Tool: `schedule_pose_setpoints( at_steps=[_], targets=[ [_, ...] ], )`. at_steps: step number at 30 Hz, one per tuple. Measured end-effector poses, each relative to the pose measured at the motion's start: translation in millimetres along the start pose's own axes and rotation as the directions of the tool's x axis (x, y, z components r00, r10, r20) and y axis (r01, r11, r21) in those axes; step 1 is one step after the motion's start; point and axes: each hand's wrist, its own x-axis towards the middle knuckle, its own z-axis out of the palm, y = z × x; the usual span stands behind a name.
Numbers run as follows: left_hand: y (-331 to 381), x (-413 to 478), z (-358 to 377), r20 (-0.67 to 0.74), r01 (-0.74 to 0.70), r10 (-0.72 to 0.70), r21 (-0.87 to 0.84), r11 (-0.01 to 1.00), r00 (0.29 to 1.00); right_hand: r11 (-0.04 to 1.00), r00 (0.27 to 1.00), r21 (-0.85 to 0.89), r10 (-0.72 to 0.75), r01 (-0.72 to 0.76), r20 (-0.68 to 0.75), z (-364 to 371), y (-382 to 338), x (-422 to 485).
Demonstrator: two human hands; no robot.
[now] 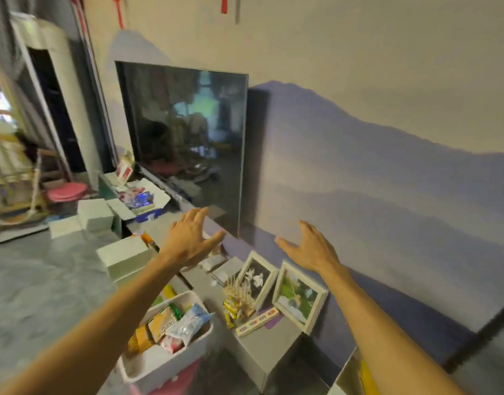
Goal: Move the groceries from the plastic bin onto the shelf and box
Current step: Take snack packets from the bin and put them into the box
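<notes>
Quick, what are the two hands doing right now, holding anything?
Left hand: open, fingers spread, holding nothing, raised above the shelf.
Right hand: open, empty, raised near the wall.

No text can be read with certainty: the packets in the plastic bin (201, 336) carry blurred print, the flat box (257, 322) near the photo frames shows red marks, too small to read
</notes>
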Motion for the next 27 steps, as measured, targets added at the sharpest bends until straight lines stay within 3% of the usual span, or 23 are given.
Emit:
schedule_pose_setpoints(
  at_steps=[8,14,20,27],
  targets=[
    [-172,-25,-14,-0.009,0.291,-0.291,0.047,0.956,0.957,0.972,0.956,-0.003,-0.230,0.235,0.180,124,-138,82],
    [-274,-23,45,0.131,0.445,-0.439,-0.014,0.896,0.889,0.952,0.868,-0.044,-0.258,0.304,0.424,248,-176,145],
    [-334,-44,168,0.356,0.606,-0.563,-0.009,0.796,0.745,0.882,0.686,-0.145,-0.236,0.449,0.688,367,-162,184],
    [-384,-44,341,0.502,0.698,-0.617,0.037,0.715,0.606,0.761,0.365,-0.067,-0.231,0.646,0.902,526,-86,241]
  ],
)
